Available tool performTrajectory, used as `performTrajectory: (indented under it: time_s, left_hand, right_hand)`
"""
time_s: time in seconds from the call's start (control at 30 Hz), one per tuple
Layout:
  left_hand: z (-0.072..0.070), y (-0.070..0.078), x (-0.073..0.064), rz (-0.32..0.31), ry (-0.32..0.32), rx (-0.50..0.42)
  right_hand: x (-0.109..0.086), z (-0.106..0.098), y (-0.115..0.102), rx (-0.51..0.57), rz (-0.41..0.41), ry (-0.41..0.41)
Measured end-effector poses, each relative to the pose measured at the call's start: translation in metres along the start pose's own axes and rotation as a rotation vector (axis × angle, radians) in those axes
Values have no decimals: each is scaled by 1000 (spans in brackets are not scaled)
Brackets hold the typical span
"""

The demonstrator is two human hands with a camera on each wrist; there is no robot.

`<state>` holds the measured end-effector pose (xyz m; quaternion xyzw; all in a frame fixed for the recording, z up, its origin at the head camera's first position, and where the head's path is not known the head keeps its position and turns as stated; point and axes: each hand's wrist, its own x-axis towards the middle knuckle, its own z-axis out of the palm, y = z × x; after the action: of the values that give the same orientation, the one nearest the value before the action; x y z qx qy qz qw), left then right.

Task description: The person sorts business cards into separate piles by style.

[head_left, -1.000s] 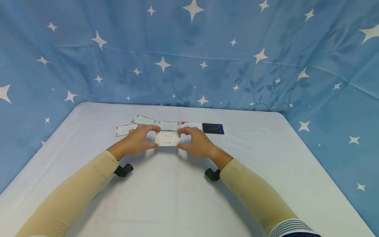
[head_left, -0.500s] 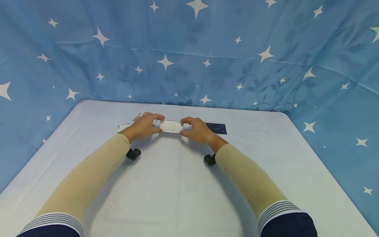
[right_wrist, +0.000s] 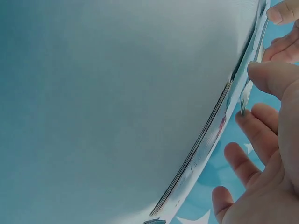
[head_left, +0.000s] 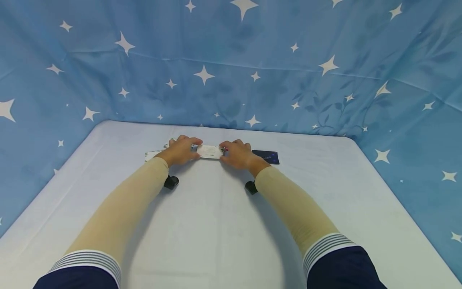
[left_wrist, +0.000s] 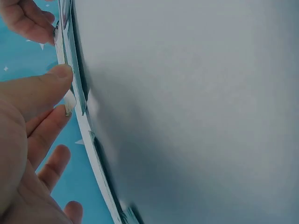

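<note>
Both hands hold a white card [head_left: 208,151] with green leaf print and small text, one at each end. My left hand [head_left: 179,151] pinches its left end between thumb and fingers. The right hand [head_left: 238,155] pinches the opposite end the same way. In the left wrist view the card's corner [left_wrist: 70,100] shows between thumb and forefinger, nearly edge-on. The right wrist view shows its other corner [right_wrist: 245,97] between thumb and fingertip. The held card overlaps the middle of a row of cards lying on the table.
A dark blue card [head_left: 266,156] lies right of the right hand. A white leaf-edged card [head_left: 150,155] lies at the left, and another [head_left: 167,145] is partly hidden behind the left hand. The white table [head_left: 216,224] ends at a blue star-patterned curtain [head_left: 223,60].
Both hands have moved away from the body, carrying the white card from in front of the row to over it. The card looks flatter, and its hands now hide more of the row.
</note>
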<state>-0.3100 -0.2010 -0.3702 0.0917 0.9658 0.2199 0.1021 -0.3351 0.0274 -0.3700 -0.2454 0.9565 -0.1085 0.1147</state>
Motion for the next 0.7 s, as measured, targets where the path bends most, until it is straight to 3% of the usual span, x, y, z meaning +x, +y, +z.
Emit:
performTrajectory:
  time_s: [0.7]
  left_hand:
    - [3,-1,4,-25,-29,14]
  right_hand:
    - [9,5,-1,-44,20,-35]
